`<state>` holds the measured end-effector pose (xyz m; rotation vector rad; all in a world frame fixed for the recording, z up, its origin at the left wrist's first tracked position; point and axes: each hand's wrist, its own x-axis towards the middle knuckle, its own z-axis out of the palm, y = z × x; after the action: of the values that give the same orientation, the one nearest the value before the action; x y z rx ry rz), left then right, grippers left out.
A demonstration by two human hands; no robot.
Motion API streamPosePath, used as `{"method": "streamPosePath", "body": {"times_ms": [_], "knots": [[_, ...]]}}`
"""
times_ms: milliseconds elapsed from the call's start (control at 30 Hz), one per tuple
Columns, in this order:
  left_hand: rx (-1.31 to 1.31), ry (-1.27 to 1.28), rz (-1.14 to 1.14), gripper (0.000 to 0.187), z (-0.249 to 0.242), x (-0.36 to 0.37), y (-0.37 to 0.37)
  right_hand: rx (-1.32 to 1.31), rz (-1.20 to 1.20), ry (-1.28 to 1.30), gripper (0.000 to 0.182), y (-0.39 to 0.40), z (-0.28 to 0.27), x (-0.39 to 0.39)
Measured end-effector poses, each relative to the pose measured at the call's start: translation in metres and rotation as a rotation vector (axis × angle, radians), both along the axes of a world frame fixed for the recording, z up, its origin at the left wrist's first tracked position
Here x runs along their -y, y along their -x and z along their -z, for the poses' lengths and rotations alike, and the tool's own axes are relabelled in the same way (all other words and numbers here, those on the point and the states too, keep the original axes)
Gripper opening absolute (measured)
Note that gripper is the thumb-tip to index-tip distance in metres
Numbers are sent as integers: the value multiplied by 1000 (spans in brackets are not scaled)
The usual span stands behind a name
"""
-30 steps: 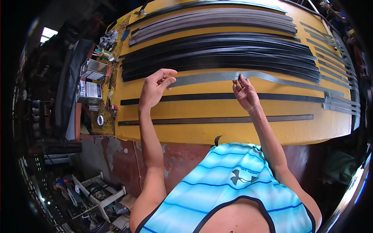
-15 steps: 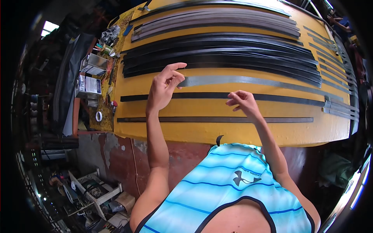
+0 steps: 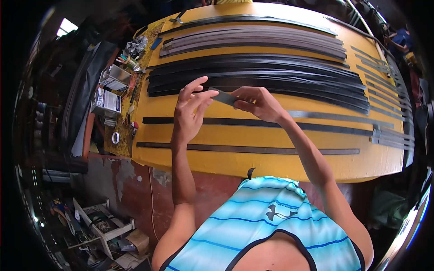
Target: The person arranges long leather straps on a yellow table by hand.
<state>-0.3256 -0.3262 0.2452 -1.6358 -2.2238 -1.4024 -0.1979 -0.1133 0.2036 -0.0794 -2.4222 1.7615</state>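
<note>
A long, thin dark grey strip [image 3: 224, 97] is raised at its left end above the yellow table. My right hand [image 3: 258, 105] pinches it close to that end, thumb below and fingers above. Behind that hand the rest of the strip runs right along the tabletop. At the strip's tip is my left hand [image 3: 189, 110], its fingers stretched out and apart, one fingertip at the tip's edge. Nearer to me lie a black strip [image 3: 190, 121] and a narrower dark strip [image 3: 253, 149], flat and lengthwise. Just beyond my hands spreads a pile of black strips [image 3: 271, 81].
Brownish-grey strips [image 3: 253, 40] lie farther back on the yellow table [image 3: 217, 162]. Short grey strips [image 3: 393, 135] hang over its right edge. Metal cans [image 3: 106, 100], a white tape roll [image 3: 115, 137] and brushes stand at the left. Another person [image 3: 401, 40] is at the far right.
My right hand has moved left and up and now grips the strip near its end. The left hand's fingers have spread from their pinch. The view has shifted slightly.
</note>
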Motion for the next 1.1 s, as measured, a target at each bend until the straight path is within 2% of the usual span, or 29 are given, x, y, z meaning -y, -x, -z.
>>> {"method": "streamPosePath", "body": {"times_ms": [67,100,167,233,333,367,467,600,667,700,767,800,833,900,933,1100], "knots": [[-211,15,-133,29,1,0,-8,-43,4,49,28,0,-7,-1],[-214,5,-146,29,4,-1,-11,-80,24,110,28,0,-10,-3],[-150,-54,-118,31,17,-6,-16,-74,8,69,28,-1,-14,-7],[-162,-84,-135,30,27,-12,-22,-127,12,180,28,-6,-19,-7],[74,-193,-79,27,38,-21,-30,-160,-11,309,28,-10,-21,-12],[72,-197,-83,27,42,-23,-30,-161,-16,306,28,-11,-22,-13],[398,-338,33,28,52,-33,-35,-197,-28,359,28,-14,-23,-15],[434,-279,-20,27,56,-32,-39,-189,-28,353,29,-18,-21,-21],[213,-258,-105,28,54,-29,-39,-213,3,297,31,-19,-20,-22],[211,-257,-105,28,53,-28,-41,-215,3,298,31,-19,-20,-21],[-108,-220,-282,35,34,-27,-49,-285,52,164,33,-19,-18,-18],[-284,-186,-301,47,25,-25,-49,-281,49,169,33,-21,-19,-16],[-283,-182,-307,47,18,-26,-49,-260,45,150,34,-23,-23,-15],[-572,-6,-421,61,6,-28,-48,-238,34,134,35,-24,-25,-11],[-574,54,-435,72,2,-28,-47,-264,34,103,35,-24,-25,-9],[-657,161,-429,77,4,-28,-46,-308,51,62,37,-27,-27,-5]]}}
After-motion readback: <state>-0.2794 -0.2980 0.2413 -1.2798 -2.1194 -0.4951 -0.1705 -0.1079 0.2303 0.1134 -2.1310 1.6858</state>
